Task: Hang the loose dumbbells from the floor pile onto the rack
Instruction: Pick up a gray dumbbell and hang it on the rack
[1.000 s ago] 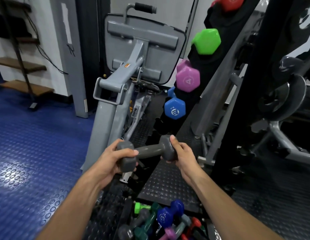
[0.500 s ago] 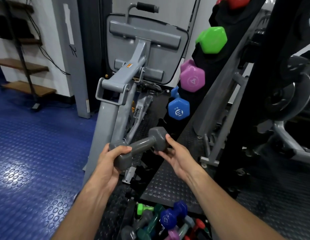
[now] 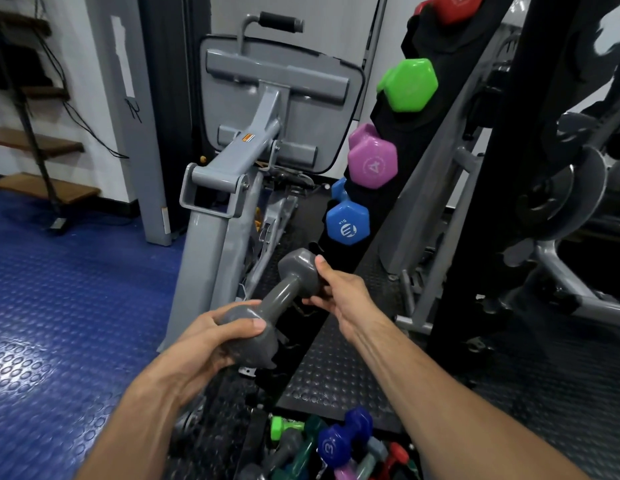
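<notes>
Head camera view: a person holds a grey dumbbell (image 3: 278, 306) in both hands just below the black rack (image 3: 419, 140). The left hand (image 3: 211, 337) curls round the near head; the right hand (image 3: 339, 292) pinches the far head between thumb and fingers. Blue (image 3: 348, 223), purple (image 3: 370, 166) and green (image 3: 410, 85) dumbbells hang above. The floor pile (image 3: 322, 448) lies below the arms.

I hold a dumbbell (image 3: 270, 306) out before me, my left hand (image 3: 211, 336) on its near end, my right hand (image 3: 339, 292) at its far end. Just beyond it to the right stands the rack (image 3: 419, 140), with hung dumbbells (image 3: 370, 164) stacked one above another. A bench frame (image 3: 232, 174) stands left of the rack. The floor pile (image 3: 329, 445) lies near, between my forearms.
</notes>
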Demonstrator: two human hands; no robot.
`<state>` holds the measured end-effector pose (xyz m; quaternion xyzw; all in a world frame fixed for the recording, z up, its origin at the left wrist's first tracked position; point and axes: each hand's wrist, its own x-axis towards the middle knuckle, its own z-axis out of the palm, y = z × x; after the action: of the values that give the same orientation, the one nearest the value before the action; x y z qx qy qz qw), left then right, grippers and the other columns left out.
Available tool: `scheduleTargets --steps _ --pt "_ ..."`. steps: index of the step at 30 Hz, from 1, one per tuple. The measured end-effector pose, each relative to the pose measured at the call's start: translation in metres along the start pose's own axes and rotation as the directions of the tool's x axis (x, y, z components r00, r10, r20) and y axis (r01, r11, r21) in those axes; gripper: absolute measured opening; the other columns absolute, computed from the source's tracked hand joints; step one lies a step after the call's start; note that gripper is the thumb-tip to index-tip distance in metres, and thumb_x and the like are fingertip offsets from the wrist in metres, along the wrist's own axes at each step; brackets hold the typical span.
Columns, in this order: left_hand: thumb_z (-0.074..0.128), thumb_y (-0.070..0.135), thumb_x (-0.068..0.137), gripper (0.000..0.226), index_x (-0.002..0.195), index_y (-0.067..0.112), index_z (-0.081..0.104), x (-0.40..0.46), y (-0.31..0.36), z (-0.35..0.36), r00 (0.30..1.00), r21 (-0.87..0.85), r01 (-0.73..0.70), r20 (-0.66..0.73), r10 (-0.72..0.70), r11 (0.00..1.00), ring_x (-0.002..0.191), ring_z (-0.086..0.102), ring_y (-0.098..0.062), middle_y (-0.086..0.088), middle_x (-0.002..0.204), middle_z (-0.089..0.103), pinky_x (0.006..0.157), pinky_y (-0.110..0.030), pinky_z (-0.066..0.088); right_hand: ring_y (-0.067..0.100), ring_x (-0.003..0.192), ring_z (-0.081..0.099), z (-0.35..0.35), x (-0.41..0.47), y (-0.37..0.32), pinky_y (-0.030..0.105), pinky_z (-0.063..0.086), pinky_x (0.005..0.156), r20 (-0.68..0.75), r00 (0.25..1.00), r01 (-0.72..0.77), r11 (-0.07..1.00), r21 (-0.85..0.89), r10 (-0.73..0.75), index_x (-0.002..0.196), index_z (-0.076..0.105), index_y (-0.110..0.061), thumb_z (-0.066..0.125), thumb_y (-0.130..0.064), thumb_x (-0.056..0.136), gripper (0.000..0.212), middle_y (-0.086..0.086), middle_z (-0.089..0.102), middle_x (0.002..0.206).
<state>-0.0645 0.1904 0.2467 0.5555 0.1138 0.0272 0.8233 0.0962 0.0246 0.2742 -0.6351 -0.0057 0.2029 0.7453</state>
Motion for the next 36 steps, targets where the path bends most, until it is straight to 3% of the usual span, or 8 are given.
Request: scheduleTargets --steps 3,7,12,15,19,24,27,36 --pt "0.090 0.025 0.044 0.059 0.101 0.016 0.082 0.001 -0.002 0.010 1.000 0.006 -0.004 0.005 0.004 1.000 0.083 0.073 -0.021 -0.016 0.101 0.076 0.070 -0.030 0.061 0.031 0.094 0.077 0.001 0.002 0.001 0.023 0.059 0.065 -0.006 1.000 0.016 1.000 0.015 -0.016 0.102 0.073 -0.002 0.075 -0.041 0.090 0.040 0.011 0.079 0.095" --pt "0.089 0.023 0.041 0.067 0.105 0.004 0.077 0.009 -0.009 0.025 0.982 -0.117 -0.094 -0.176 0.073 0.989 0.074 0.069 -0.022 -0.019 0.094 0.073 0.060 -0.029 0.057 0.033 0.095 0.077 -0.012 0.005 0.003 0.027 0.061 0.071 0.067 0.998 0.003 0.999 0.055 -0.007 0.114 0.066 0.001 0.061 -0.038 0.101 0.042 0.022 0.076 0.105" --pt "0.090 0.019 0.043 0.066 0.105 0.005 0.072 0.019 -0.016 0.041 0.940 -0.207 -0.204 -0.315 0.132 0.957 0.071 0.070 -0.019 -0.013 0.085 0.073 0.058 -0.028 0.057 0.022 0.065 0.069 -0.046 0.019 0.010 0.030 0.055 0.057 -0.181 0.978 0.041 0.947 -0.320 -0.104 0.106 0.066 -0.006 0.059 -0.023 0.102 0.018 0.010 0.072 0.081" --pt "0.088 0.007 0.060 0.045 0.102 0.005 0.071 0.036 -0.013 0.050 0.913 -0.203 -0.240 -0.380 0.149 0.949 0.065 0.069 -0.017 -0.010 0.079 0.072 0.054 -0.026 0.055 0.021 0.080 0.070 -0.060 0.031 0.012 0.043 0.061 0.076 -0.286 0.940 0.037 0.888 -0.458 -0.187 0.107 0.064 -0.018 0.064 -0.027 0.094 0.016 0.006 0.072 0.098" --pt "0.085 0.003 0.070 0.033 0.101 0.002 0.072 0.071 -0.006 0.062 0.886 -0.161 -0.258 -0.433 0.167 0.953 0.065 0.067 -0.021 -0.008 0.073 0.071 0.058 -0.030 0.054 0.013 0.124 0.058 -0.058 0.031 0.008 0.029 0.044 0.099 -0.128 0.969 0.130 0.872 -0.473 -0.214 0.151 0.047 -0.025 0.063 -0.021 0.097 0.056 -0.010 0.061 0.136" --pt "0.089 0.006 0.065 0.040 0.101 0.002 0.073 0.117 0.001 0.077 0.863 -0.041 -0.251 -0.463 0.204 0.967 0.072 0.071 -0.027 -0.013 0.080 0.074 0.068 -0.039 0.059 0.004 0.129 0.055 -0.059 0.032 0.010 0.026 0.043 0.097 0.043 0.984 0.175 0.885 -0.431 -0.173 0.153 0.045 -0.038 0.056 -0.011 0.100 0.060 -0.019 0.062 0.138" --pt "0.091 0.025 0.047 0.057 0.099 0.007 0.074 0.138 0.000 0.084 0.843 0.045 -0.234 -0.488 0.226 0.971 0.076 0.074 -0.029 -0.013 0.084 0.077 0.074 -0.049 0.061 0.003 0.133 0.051 -0.066 0.037 0.014 0.025 0.039 0.100 0.071 0.983 0.183 0.889 -0.419 -0.169 0.153 0.043 -0.039 0.054 -0.007 0.099 0.064 -0.021 0.059 0.141" --pt "0.086 0.049 0.041 0.063 0.097 0.029 0.066 0.160 -0.007 0.091 0.812 0.442 -0.155 -0.452 0.369 0.884 0.084 0.074 -0.015 0.006 0.089 0.076 0.078 -0.044 0.064 0.004 0.138 0.049 -0.079 0.041 0.012 0.016 0.040 0.096 0.147 0.975 0.213 0.891 -0.400 -0.168 0.155 0.042 -0.033 0.049 0.002 0.098 0.067 -0.018 0.056 0.147"
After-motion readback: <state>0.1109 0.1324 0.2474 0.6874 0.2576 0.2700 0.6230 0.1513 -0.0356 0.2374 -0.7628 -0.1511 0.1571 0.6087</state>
